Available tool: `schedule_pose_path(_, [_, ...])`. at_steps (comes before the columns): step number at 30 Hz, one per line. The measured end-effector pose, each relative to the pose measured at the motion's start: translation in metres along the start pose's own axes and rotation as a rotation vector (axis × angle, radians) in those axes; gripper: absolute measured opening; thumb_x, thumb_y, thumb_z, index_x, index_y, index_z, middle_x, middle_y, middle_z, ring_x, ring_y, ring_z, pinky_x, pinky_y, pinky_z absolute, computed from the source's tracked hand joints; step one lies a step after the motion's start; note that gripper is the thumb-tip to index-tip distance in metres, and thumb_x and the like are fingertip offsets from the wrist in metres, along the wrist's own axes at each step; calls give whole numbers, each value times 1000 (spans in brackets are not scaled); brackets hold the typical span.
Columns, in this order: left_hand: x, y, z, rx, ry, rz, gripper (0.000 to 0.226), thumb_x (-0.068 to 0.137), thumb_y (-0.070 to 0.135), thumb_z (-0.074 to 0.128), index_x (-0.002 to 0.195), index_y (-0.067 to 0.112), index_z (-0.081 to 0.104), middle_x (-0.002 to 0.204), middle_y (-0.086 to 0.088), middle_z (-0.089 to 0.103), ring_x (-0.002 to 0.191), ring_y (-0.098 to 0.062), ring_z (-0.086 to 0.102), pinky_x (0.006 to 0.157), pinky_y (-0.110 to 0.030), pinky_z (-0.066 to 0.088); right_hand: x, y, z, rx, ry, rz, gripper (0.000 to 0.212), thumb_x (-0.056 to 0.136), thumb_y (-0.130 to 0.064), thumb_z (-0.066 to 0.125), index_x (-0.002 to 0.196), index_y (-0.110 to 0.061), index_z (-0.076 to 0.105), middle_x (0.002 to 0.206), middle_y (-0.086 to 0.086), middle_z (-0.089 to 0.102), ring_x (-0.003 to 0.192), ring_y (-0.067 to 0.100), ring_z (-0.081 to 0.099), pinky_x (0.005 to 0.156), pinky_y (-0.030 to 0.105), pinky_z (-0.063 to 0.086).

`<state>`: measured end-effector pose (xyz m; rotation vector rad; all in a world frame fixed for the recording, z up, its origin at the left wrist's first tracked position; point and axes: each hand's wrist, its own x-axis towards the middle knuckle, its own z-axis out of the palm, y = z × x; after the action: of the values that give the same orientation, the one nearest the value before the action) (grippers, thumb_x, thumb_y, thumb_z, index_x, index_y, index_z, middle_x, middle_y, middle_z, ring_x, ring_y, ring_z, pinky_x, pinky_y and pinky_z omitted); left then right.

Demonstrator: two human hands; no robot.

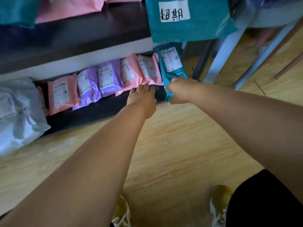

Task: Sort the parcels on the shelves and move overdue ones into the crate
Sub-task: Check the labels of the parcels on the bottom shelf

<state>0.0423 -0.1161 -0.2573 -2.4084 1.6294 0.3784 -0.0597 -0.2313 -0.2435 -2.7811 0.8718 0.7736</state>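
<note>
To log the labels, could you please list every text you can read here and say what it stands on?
"超期": handwritten on the white label of the large teal bag.
Shipping labels on the row of parcels and the teal parcel: too blurred to read.

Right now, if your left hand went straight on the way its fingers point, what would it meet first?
The rightmost pink parcel; fingertips of the left hand seem to touch its lower edge, though depth is unclear.
</note>
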Motion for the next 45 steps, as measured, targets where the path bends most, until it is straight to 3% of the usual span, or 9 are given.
schedule_pose_path(3, [-25, 0, -19, -8, 73, 4, 56, 101, 28, 41, 153, 15, 23, 158, -10, 24, 145, -30, 21, 119, -49, 20, -25, -7, -14, -66, 20, 25, 52, 83, -46, 65, 128, -21, 59, 122, 9, 52, 111, 31, 54, 88, 37, 50])
schedule_pose_path(6, [-51, 2, -38, -13, 124, 1, 52, 100, 26, 43, 149, 16, 28, 155, -11, 29, 143, -31, 26, 118, -50, 22, -58, -15, -32, -72, 21, 35, 37, 84, -38, 64, 116, -18, 61, 114, 7, 53, 85, 23, 59, 64, 29, 45])
schedule_pose_path(13, [-112, 16, -82, 59, 242, 1, 52, 96, 23, 49, 146, 17, 37, 149, -11, 41, 137, -30, 38, 114, -48, 30, -137, -22, -68, -158, 150, 34, 52, 87, -43, 66, 132, -19, 56, 126, 9, 57, 110, 30, 57, 89, 41, 53])
schedule_pose_path(22, [-123, 31, -110, 208, 286, 163, 46, 94, 21, 54, 138, 22, 44, 136, -6, 51, 123, -26, 47, 104, -42, 38, -163, 1, -66, -83, 217, 73, 67, 87, -41, 67, 145, -21, 40, 135, 8, 52, 117, 29, 55, 93, 42, 51])
schedule_pose_path(27, [-81, 28, -103, 212, 237, 210, 47, 96, 26, 49, 143, 25, 41, 142, -3, 49, 128, -26, 45, 105, -44, 39, -127, 22, -58, -71, 126, 78, 68, 87, -40, 68, 146, -20, 39, 134, 7, 52, 115, 28, 56, 95, 43, 50])
schedule_pose_path(32, [-27, 24, -86, 156, 177, 218, 35, 99, 27, 45, 133, 23, 49, 133, -5, 56, 114, -27, 54, 95, -42, 48, -66, 40, -53, -40, 101, 76, 62, 91, -36, 63, 145, -17, 39, 136, 8, 54, 118, 29, 55, 98, 42, 49])
schedule_pose_path(41, [85, 15, -14, -177, -17, 63, 46, 104, 25, 39, 149, 17, 33, 150, -9, 39, 129, -30, 47, 103, -41, 42, 61, 66, -1, 177, 167, 179, 28, 97, -18, 47, 124, -10, 45, 112, 13, 58, 84, 26, 53, 62, 32, 38])
schedule_pose_path(43, [107, 18, -2, -278, -24, 27, 44, 104, 22, 38, 147, 13, 35, 147, -11, 43, 122, -27, 51, 101, -39, 43, 86, 70, 9, 299, 192, 230, 33, 97, -18, 48, 129, -10, 45, 117, 12, 58, 92, 28, 57, 69, 31, 43])
schedule_pose_path(45, [123, 20, 6, -392, -19, -8, 40, 104, 21, 38, 143, 11, 40, 124, -6, 54, 92, -18, 53, 84, -32, 47, 101, 71, 17, 397, 207, 261, 41, 95, -19, 50, 135, -12, 44, 126, 10, 57, 106, 29, 58, 86, 34, 50])
